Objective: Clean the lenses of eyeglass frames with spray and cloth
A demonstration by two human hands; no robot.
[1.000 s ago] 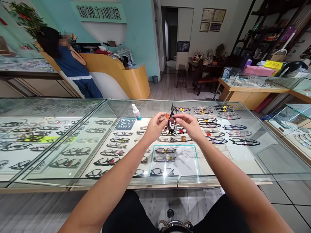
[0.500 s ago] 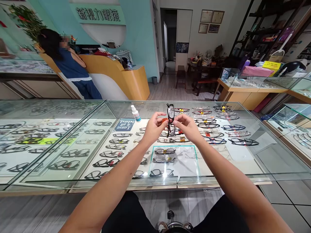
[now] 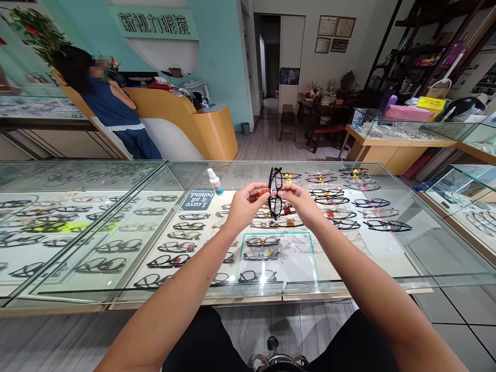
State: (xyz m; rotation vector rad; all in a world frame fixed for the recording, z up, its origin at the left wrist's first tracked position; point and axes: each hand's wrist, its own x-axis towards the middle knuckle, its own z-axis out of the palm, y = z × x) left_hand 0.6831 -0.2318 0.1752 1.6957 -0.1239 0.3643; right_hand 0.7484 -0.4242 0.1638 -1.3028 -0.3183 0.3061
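Note:
Above the glass display case, a pair of black-framed glasses (image 3: 275, 205) is held upright on its side between both hands. My left hand (image 3: 248, 204) is closed, pinching the frame from the left, with a small orange-red piece (image 3: 264, 191) at its fingertips. From the right, my right hand (image 3: 300, 202) grips the same glasses near the middle with its fingers pressed together. Below, rows of glasses lie inside the case, among them a pair (image 3: 262, 241) on a teal-edged sheet (image 3: 298, 263).
A white spray bottle (image 3: 215, 182) stands left of my hands, near a blue card (image 3: 197, 200). The glass case (image 3: 284, 287) spans the front. Across the room, a person in blue (image 3: 112, 106) leans at a curved wooden counter (image 3: 163, 101). More display cases stand at the right.
The black glasses have turned slightly and shifted a little to the right, so both lenses show more. Both hands keep their hold on them.

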